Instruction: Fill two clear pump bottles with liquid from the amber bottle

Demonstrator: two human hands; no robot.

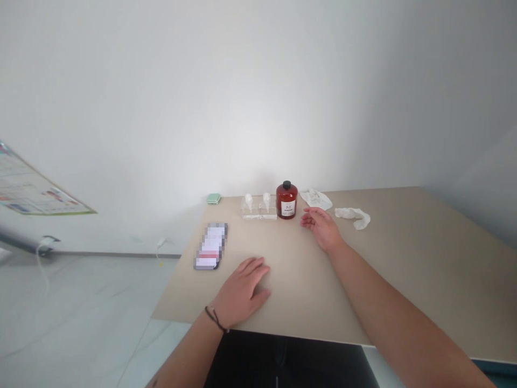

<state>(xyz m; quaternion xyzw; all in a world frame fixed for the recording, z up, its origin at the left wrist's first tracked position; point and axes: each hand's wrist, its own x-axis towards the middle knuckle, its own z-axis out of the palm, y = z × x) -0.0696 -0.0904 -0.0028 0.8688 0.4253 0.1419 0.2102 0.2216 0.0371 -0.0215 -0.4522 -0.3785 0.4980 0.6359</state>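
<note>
My left hand (242,291) rests flat near the front edge of the table, fingers stretched out and thumb apart, holding nothing. A dark cord bracelet (217,319) circles that wrist. Farther forward, my right hand (322,227) is beside a dark red bottle (286,201) with a black cap and a white label, apart from it. Its fingers are loosely extended with nothing in them. Just left of the bottle is a clear stand (259,210) bearing two white, bulb-shaped pieces. Behind my right hand lies a crumpled white tissue (316,199).
A phone (211,246) with a blurred screen lies at the table's left side. A small green case (214,199) sits at the back left corner. Another twisted tissue (354,215) lies to the right. The wall borders the back of the beige table (407,253); a poster (36,186) hangs left.
</note>
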